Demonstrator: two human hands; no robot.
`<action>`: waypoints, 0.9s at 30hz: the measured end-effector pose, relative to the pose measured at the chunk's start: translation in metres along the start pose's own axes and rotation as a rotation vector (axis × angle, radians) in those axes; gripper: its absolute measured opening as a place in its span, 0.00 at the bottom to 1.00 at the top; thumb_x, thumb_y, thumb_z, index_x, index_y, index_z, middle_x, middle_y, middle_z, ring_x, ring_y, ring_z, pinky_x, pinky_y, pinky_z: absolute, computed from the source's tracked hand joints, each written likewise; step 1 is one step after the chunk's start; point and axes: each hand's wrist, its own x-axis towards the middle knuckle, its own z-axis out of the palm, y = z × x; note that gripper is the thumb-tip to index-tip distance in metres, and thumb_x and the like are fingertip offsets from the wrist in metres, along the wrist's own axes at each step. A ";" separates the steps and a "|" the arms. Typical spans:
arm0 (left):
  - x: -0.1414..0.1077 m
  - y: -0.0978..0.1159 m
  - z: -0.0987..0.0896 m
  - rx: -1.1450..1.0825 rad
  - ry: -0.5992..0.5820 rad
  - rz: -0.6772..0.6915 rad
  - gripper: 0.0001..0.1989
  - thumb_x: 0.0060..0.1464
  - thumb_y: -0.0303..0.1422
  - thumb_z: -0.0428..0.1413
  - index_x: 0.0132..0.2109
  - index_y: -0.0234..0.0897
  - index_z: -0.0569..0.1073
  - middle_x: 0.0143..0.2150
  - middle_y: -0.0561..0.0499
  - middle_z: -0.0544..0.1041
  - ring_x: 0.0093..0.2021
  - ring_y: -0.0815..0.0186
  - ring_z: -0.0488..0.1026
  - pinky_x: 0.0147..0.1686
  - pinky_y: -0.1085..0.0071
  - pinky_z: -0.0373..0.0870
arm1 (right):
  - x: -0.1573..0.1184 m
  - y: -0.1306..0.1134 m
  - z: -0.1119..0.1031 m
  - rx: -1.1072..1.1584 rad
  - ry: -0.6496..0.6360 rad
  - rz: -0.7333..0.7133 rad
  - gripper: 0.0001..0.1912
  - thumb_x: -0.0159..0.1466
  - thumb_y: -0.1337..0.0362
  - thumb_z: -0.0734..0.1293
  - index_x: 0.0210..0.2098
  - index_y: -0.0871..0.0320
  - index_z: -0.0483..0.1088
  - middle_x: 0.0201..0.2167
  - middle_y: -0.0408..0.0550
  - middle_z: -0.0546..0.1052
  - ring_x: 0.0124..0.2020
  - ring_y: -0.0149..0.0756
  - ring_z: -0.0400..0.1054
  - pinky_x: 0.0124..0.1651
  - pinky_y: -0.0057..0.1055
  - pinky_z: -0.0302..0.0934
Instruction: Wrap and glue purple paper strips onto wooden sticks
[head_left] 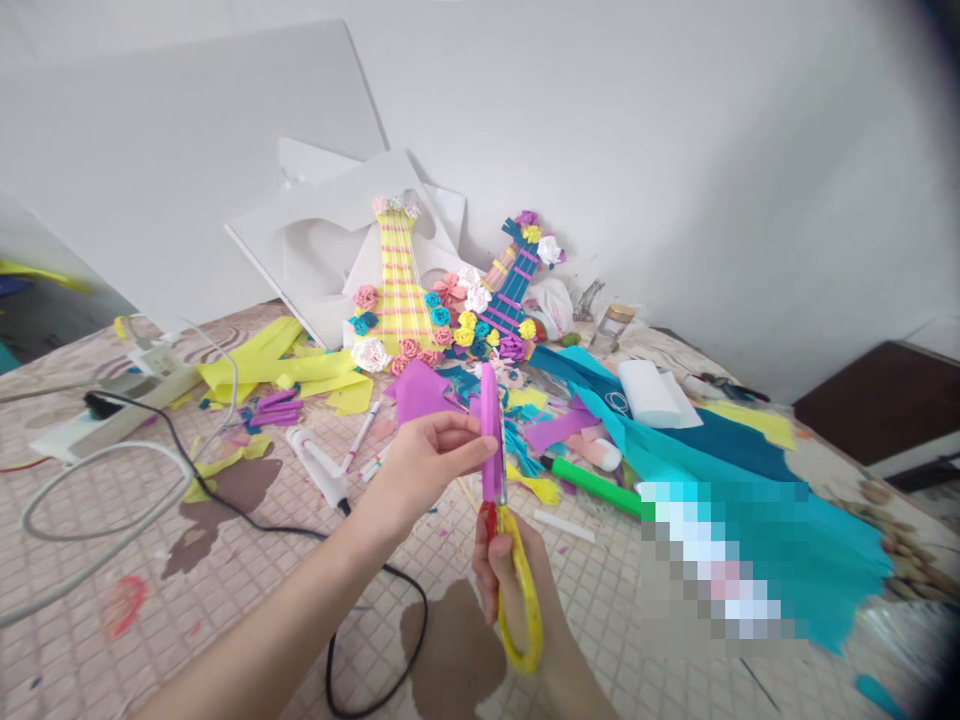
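Observation:
My left hand (435, 455) pinches a narrow purple paper strip (491, 420) between thumb and fingers, holding it upright above the table. My right hand (517, 570) is closed round the handles of a pair of scissors (532, 630) with yellow and red grips. The blades point up and lie along the right side of the strip; whether they are cutting into it I cannot tell. Behind my hands stand a yellow guitar-shaped craft piece (397, 270) and a blue one (514, 290), both trimmed with paper flowers.
A glue gun (319, 470) with a black cord lies left of my hands, near a white power strip (112, 410). Yellow crepe paper (255, 360), teal crepe paper (750, 510) and a green marker (596, 487) lie about. White foam boards (187, 170) lean on the wall.

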 end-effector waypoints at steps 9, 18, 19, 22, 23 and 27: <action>0.000 -0.001 0.002 -0.001 -0.015 0.004 0.08 0.42 0.31 0.63 0.31 0.35 0.73 0.25 0.56 0.77 0.25 0.74 0.71 0.30 0.77 0.68 | -0.001 0.000 0.001 0.014 0.020 0.029 0.32 0.43 0.33 0.64 0.25 0.57 0.57 0.10 0.29 0.56 0.06 0.16 0.46 0.07 0.15 0.42; -0.001 -0.003 0.000 -0.004 -0.043 -0.006 0.08 0.42 0.31 0.63 0.31 0.35 0.73 0.26 0.56 0.77 0.26 0.74 0.71 0.31 0.77 0.67 | -0.001 -0.001 0.001 0.044 0.027 -0.012 0.31 0.45 0.35 0.65 0.22 0.57 0.56 0.09 0.29 0.55 0.06 0.16 0.46 0.07 0.14 0.40; -0.001 -0.004 0.000 -0.005 -0.050 -0.008 0.08 0.42 0.31 0.63 0.31 0.35 0.73 0.26 0.56 0.77 0.26 0.73 0.71 0.31 0.77 0.67 | -0.001 0.000 0.000 0.046 0.020 -0.021 0.30 0.46 0.36 0.65 0.22 0.57 0.56 0.10 0.30 0.55 0.06 0.16 0.46 0.07 0.14 0.41; 0.000 -0.005 0.001 -0.004 -0.040 -0.013 0.08 0.42 0.31 0.63 0.31 0.35 0.72 0.25 0.56 0.77 0.26 0.73 0.71 0.31 0.77 0.66 | -0.001 0.001 -0.001 0.074 0.009 -0.017 0.31 0.45 0.34 0.64 0.23 0.57 0.56 0.10 0.30 0.54 0.07 0.17 0.45 0.07 0.15 0.41; 0.000 -0.005 0.001 -0.003 -0.034 -0.011 0.09 0.41 0.31 0.63 0.31 0.35 0.72 0.25 0.56 0.76 0.26 0.74 0.71 0.31 0.77 0.66 | -0.001 0.001 -0.001 0.087 0.008 -0.016 0.31 0.45 0.34 0.63 0.23 0.57 0.56 0.11 0.30 0.54 0.07 0.16 0.45 0.08 0.15 0.41; 0.001 -0.006 -0.001 0.001 -0.047 0.012 0.10 0.40 0.30 0.64 0.32 0.34 0.72 0.26 0.55 0.77 0.26 0.74 0.70 0.30 0.77 0.65 | -0.001 -0.006 -0.002 0.171 -0.014 0.036 0.32 0.46 0.32 0.61 0.23 0.57 0.56 0.10 0.31 0.55 0.06 0.18 0.45 0.08 0.16 0.43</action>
